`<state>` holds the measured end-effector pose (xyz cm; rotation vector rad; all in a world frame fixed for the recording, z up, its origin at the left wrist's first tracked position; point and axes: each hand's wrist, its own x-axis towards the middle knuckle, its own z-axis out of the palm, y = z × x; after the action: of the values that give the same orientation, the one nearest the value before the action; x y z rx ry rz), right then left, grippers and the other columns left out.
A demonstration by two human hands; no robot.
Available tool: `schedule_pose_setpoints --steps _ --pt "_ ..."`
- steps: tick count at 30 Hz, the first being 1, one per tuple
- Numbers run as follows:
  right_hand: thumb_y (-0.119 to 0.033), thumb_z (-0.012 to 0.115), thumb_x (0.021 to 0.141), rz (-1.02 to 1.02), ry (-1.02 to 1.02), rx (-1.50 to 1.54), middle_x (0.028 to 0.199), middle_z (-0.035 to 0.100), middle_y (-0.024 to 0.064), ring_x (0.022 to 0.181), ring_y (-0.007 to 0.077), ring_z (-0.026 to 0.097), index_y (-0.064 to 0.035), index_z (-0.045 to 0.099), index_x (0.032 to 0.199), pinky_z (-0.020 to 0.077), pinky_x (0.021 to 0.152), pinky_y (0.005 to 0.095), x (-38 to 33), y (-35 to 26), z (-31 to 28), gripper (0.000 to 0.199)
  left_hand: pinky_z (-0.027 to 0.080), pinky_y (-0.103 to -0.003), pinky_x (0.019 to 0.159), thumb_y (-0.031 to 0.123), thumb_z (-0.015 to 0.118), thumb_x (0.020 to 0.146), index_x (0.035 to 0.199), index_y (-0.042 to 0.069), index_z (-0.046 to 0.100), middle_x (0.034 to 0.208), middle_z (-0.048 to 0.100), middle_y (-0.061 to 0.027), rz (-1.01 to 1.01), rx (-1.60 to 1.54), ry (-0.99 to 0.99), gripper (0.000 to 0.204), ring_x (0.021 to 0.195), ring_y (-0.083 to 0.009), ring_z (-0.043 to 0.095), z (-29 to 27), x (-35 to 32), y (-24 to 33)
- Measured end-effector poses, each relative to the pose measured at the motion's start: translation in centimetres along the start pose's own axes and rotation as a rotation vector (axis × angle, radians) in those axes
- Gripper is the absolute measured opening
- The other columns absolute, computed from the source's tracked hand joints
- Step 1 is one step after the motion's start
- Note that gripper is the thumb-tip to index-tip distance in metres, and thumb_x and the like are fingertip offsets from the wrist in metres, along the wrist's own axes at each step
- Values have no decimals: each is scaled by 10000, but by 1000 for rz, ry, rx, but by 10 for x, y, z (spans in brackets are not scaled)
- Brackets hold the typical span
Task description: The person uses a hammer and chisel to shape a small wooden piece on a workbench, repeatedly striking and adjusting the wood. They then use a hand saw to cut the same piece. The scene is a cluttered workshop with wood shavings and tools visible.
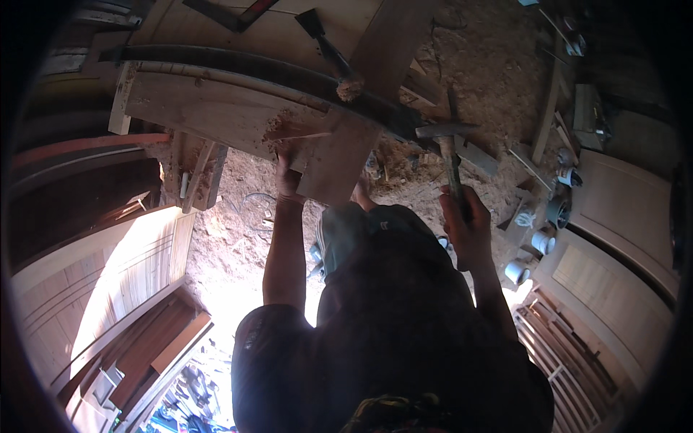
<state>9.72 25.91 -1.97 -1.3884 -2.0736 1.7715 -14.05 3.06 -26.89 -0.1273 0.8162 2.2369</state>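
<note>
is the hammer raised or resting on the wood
Raised: the right hand grips the hammer by its handle, head up and clear of the curved wooden piece.

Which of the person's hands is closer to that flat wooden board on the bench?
Left. The left hand grips the flat wooden board at its near-left edge; the right hand holds a hammer off to the board's right, apart from it.

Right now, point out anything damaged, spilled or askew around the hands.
Sawdust and chips lie heaped across the ground. The curved wooden piece shows a rough chewed notch near the left hand. The right hand grips a hammer. Nothing else stands out.
</note>
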Motion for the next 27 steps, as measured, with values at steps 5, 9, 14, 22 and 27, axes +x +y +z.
schedule_pose_setpoints --steps 5,9,14,22,27 --pt "-150 642 1030 -57 -58 -16 657 463 -81 525 9 376 -65 650 1148 274 479 227 1 1 6 146 433 -524 1157 695 678 881 1520 61 465 1490 537 -147 94 -60 -120 925 1378 -334 510 -13 10 -13" --pt "-163 661 1018 -35 -60 -44 644 495 -63 541 19 419 -51 663 1137 311 495 239 0 0 10 163 421 -525 1170 705 672 880 1521 57 460 1497 530 -142 107 -61 -124 936 1382 -333 504 -21 12 -19" --pt "-188 688 1003 -38 -41 -45 622 551 -36 558 34 481 -30 690 1107 360 518 260 -3 -5 14 189 414 -514 1173 687 679 889 1537 58 434 1523 505 -135 4 -19 -68 936 1391 -327 493 -9 6 -9" --pt "-203 644 1043 -208 -77 -18 689 532 -53 556 19 451 -41 646 1217 349 503 224 1 -19 18 237 517 -401 973 634 623 975 1390 23 571 1296 667 -110 -240 612 250 740 1155 -237 657 -6 -34 55" --pt "-171 668 1011 -215 -125 22 743 595 -6 593 57 527 -8 626 1230 434 550 266 37 -16 25 276 543 -395 907 554 592 1024 1333 48 614 1206 705 -89 -128 524 514 594 1069 -219 688 -39 -87 36"
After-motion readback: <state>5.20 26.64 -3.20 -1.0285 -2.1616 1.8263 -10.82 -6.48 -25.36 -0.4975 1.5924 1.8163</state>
